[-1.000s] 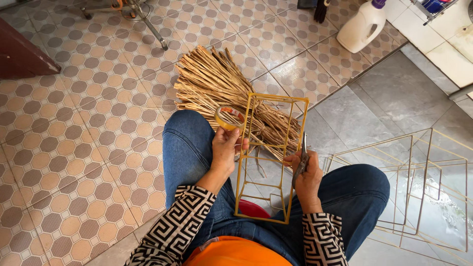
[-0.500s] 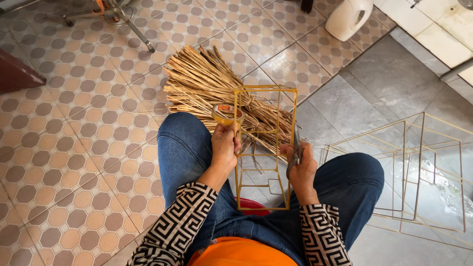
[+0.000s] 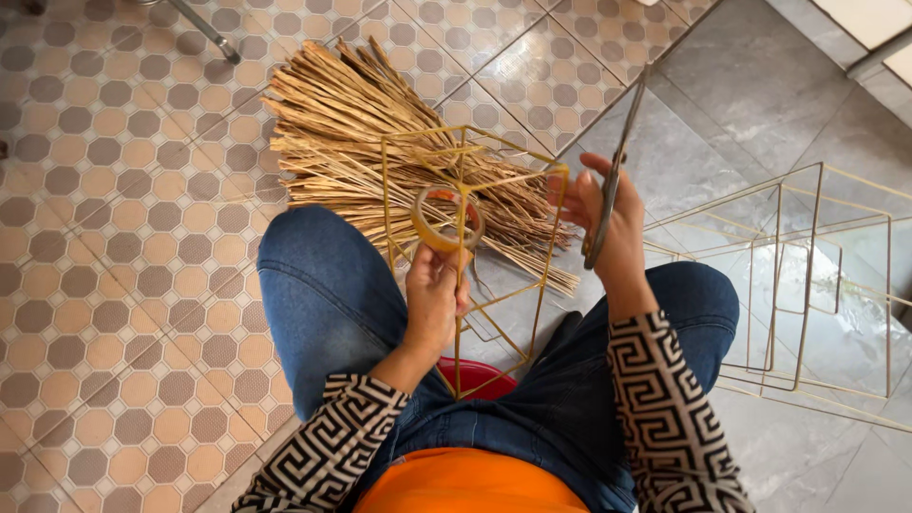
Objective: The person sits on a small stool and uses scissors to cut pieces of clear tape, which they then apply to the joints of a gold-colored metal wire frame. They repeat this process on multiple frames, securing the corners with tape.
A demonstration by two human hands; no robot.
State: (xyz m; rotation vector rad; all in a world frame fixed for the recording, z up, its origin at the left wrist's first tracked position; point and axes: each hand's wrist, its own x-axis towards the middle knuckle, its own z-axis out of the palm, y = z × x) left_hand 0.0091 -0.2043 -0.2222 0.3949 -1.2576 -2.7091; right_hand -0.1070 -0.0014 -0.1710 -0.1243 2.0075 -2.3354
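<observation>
I sit over a tiled floor, knees apart in blue jeans. My left hand [image 3: 435, 290] holds a tan roll of tape [image 3: 446, 220] up against a bar of a thin gold wire frame [image 3: 553, 242] that stands between my knees. My right hand [image 3: 608, 223] grips a pair of scissors [image 3: 616, 163], blades pointing up and away, and rests at the frame's right edge. Behind the frame a bundle of dry straw-coloured reeds [image 3: 351, 133] lies fanned out on the floor.
More gold wire frames [image 3: 807, 285] stand on the grey floor at the right. A red object [image 3: 480, 375] sits under the frame between my legs. A metal leg [image 3: 204, 33] crosses the patterned tiles at the top left.
My right hand has lifted up and to the right, and the scissors now point upward. My left hand has stayed at the frame with the tape. The view has tilted closer.
</observation>
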